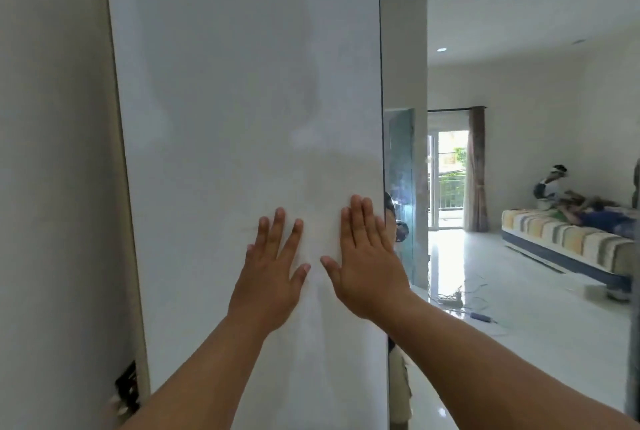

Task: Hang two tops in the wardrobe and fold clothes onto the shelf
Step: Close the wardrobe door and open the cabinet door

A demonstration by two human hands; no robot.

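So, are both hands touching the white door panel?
Touching. The head view shows the left hand and right hand flat, fingers straight, on the white door panel.

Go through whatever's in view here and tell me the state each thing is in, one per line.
Left hand: open, fingers spread, flat on the white door.
Right hand: open, fingers together, flat on the door near its right edge.
White door: both palms on it; whether fully closed cannot be told.
Balcony door: daylight coming through.
Curtain: drawn aside.

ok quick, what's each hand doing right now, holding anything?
Left hand: open, fingers spread flat against the plain white wardrobe door, holding nothing.
Right hand: open, fingers straight, flat on the same door near its edge, holding nothing.
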